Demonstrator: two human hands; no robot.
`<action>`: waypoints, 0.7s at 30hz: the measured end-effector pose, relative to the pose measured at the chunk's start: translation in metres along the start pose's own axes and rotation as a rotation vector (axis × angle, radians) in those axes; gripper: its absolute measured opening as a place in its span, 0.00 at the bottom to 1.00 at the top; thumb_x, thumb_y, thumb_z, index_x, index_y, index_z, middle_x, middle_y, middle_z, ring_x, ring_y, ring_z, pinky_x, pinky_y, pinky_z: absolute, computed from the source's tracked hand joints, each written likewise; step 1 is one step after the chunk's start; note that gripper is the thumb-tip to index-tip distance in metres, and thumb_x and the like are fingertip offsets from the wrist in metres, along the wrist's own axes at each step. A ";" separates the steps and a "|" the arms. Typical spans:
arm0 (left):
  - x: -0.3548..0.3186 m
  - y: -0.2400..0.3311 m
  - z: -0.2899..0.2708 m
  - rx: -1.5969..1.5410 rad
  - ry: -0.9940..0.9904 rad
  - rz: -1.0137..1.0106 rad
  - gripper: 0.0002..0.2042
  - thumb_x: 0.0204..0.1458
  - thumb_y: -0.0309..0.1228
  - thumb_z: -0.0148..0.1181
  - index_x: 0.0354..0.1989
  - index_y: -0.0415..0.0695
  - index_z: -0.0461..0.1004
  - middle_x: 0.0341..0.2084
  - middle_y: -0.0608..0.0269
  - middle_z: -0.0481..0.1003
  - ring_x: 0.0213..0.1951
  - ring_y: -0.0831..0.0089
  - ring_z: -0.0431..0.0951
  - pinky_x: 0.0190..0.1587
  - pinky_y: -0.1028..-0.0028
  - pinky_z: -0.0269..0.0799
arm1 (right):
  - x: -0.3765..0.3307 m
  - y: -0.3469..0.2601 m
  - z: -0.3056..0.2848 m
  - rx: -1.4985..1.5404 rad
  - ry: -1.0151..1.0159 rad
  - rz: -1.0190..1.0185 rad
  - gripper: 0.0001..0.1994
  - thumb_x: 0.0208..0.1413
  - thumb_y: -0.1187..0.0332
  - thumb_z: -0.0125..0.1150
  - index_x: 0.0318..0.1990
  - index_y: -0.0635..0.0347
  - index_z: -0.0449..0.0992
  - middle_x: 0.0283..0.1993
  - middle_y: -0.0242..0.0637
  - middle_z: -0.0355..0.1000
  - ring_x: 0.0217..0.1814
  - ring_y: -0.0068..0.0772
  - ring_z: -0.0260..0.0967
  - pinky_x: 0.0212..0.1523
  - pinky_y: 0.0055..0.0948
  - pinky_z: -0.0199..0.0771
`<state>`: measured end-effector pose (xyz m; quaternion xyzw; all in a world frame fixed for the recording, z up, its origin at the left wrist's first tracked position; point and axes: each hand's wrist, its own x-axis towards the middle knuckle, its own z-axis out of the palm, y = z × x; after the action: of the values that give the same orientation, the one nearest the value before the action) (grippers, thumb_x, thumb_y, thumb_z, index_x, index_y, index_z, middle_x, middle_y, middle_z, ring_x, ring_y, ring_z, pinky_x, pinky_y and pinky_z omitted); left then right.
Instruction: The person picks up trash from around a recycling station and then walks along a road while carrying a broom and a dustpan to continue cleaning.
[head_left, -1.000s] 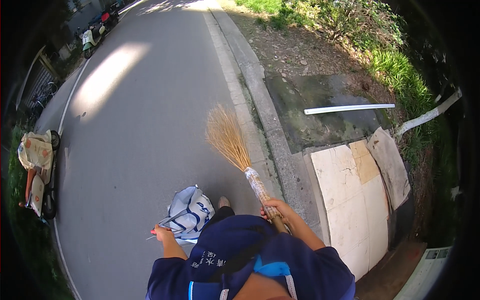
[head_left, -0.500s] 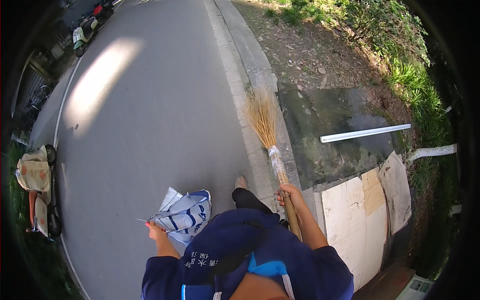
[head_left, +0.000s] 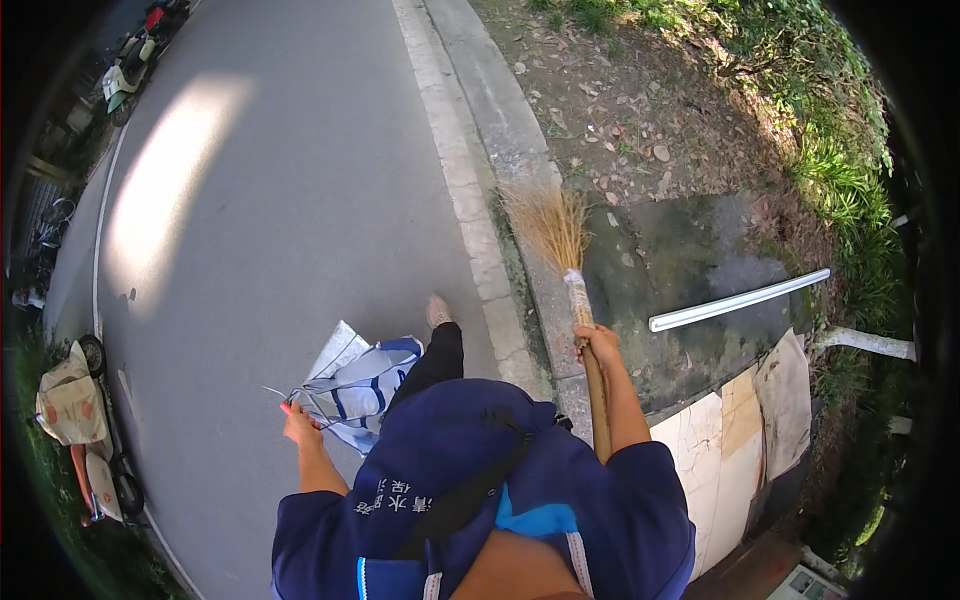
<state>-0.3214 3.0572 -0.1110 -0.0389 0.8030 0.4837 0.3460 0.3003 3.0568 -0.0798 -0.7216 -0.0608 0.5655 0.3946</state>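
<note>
A blue-and-white striped plastic bag (head_left: 358, 385) with a pale flat sheet behind it hangs over the road from the left hand (head_left: 299, 424), while flat beige cardboard sheets (head_left: 735, 430) lie on the verge beyond the kerb.

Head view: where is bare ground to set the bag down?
Bare road lies left of the curb, ahead of the bag in the left hand. Crowded: boards and pipe right of the broom.

straw broom (head_left: 565, 262) | upright, bristles over kerb; blue-white bag (head_left: 358, 385) | hanging open
</note>
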 end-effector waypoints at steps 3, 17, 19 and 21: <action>0.030 0.049 0.071 0.035 -0.001 -0.031 0.13 0.46 0.36 0.57 0.17 0.48 0.62 0.09 0.73 0.57 0.09 0.81 0.53 0.12 0.77 0.47 | 0.020 -0.073 -0.020 0.368 0.056 0.060 0.13 0.47 0.61 0.58 0.33 0.61 0.68 0.22 0.39 0.68 0.16 0.29 0.64 0.13 0.25 0.64; 0.080 0.244 0.438 -0.017 -0.048 -0.052 0.12 0.49 0.36 0.57 0.18 0.46 0.64 0.08 0.73 0.56 0.09 0.81 0.53 0.12 0.78 0.47 | 0.218 -0.371 0.240 0.249 -0.227 0.028 0.14 0.49 0.63 0.59 0.39 0.61 0.66 0.27 0.40 0.69 0.20 0.29 0.67 0.13 0.26 0.65; 0.079 0.275 0.480 -0.045 -0.041 -0.052 0.13 0.49 0.36 0.57 0.18 0.46 0.64 0.09 0.73 0.56 0.09 0.81 0.53 0.12 0.78 0.47 | 0.258 -0.399 0.290 0.112 -0.335 0.089 0.14 0.47 0.64 0.60 0.38 0.62 0.66 0.26 0.40 0.70 0.19 0.31 0.68 0.14 0.27 0.66; 0.077 0.310 0.517 -0.056 -0.053 -0.037 0.13 0.50 0.37 0.56 0.18 0.47 0.63 0.09 0.74 0.56 0.10 0.81 0.53 0.13 0.78 0.48 | 0.291 -0.417 0.332 -0.032 -0.405 0.159 0.15 0.45 0.66 0.62 0.38 0.63 0.67 0.25 0.39 0.69 0.18 0.32 0.69 0.13 0.29 0.67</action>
<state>-0.2347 3.6581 -0.0755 -0.0505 0.7788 0.5005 0.3749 0.2659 3.6623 -0.0535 -0.6020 -0.0906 0.7273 0.3168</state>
